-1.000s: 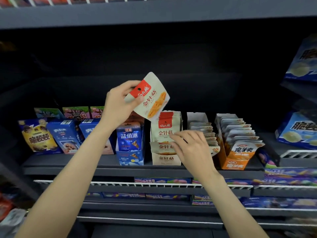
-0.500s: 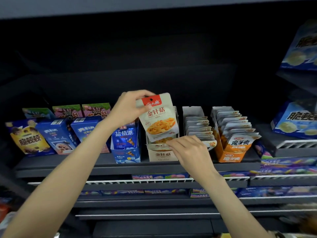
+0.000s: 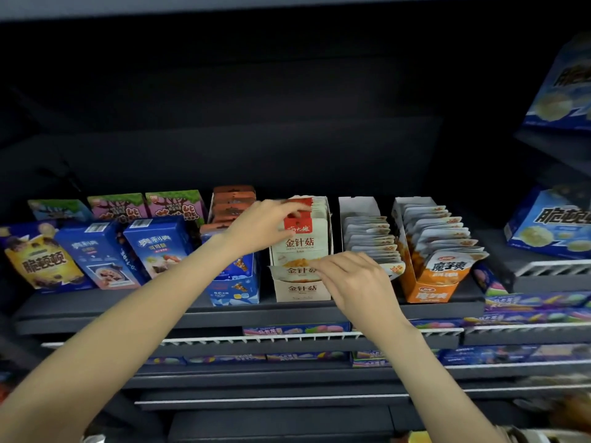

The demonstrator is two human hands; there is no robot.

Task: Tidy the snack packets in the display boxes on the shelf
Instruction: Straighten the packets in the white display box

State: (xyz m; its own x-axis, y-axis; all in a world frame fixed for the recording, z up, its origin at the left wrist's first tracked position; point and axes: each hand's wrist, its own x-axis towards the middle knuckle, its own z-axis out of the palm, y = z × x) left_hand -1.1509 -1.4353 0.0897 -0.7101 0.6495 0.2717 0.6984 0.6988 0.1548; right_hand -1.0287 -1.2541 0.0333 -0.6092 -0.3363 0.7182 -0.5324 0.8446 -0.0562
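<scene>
- Two bare hands in view. Left hand (image 3: pixel 262 223) pinches the red top edge of one cream snack packet (image 3: pixel 300 243), fingers curled on it; the packet stands upright at the front of the row inside the cream display box (image 3: pixel 302 290).
- Right hand (image 3: pixel 358 282), just below that pinch, has its fingertips (image 3: pixel 316 266) on the box's folded front flap; whether they pinch the flap or only touch it, I cannot tell.
- Display boxes on the dark shelf (image 3: pixel 128 310): four counted. Cream box at the grip; brown-packet box (image 3: pixel 233 203) just left of it; white box (image 3: pixel 367 238) just right, holding flat pale sachets, roughly ten, overlapped like shingles; orange box (image 3: pixel 431 282) furthest right, a similar leaning stack.
- Boxes are thin printed cardboard, open-topped, rectangular; packets are flat glossy film pouches.
- Well left of the grip: three blue cartons (image 3: pixel 153 247), one dark bag with a yellow panel (image 3: pixel 41 257), and three green-and-purple cartons (image 3: pixel 144 204) behind.
</scene>
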